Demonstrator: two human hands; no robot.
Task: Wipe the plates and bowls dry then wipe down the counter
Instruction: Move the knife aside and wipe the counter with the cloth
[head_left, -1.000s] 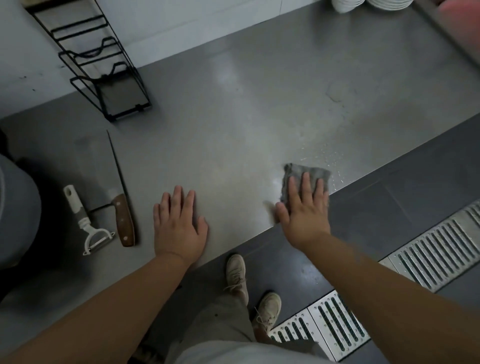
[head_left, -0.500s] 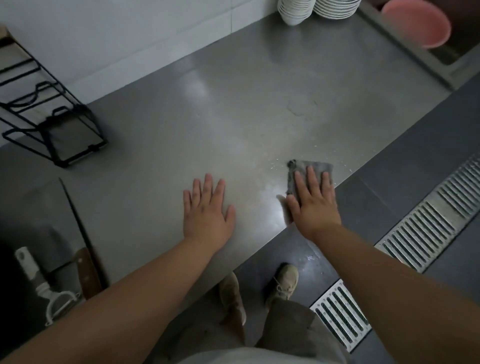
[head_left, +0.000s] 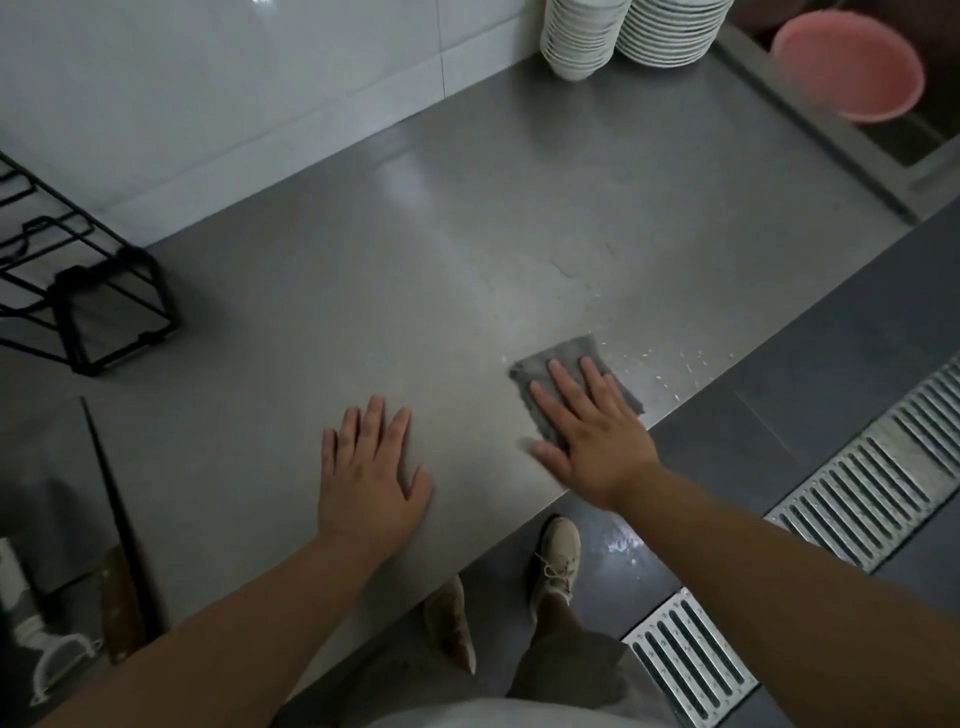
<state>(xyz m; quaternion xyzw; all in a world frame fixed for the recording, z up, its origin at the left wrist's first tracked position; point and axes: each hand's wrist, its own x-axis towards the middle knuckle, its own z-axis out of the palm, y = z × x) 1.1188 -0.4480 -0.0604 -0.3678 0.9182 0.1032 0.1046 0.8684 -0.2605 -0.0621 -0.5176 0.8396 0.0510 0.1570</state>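
Flat right hand presses a grey cloth onto the steel counter near its front edge, beside droplets. Left hand rests flat, fingers straight. Cloth looks limp, probably damp; pressing with the palm suits it.

Tabletop: cloth under right grip, at the near edge. Left grip beside it, leftward. Bowls and plates stacked far behind. Rack, knife and peeler left of the left grip.
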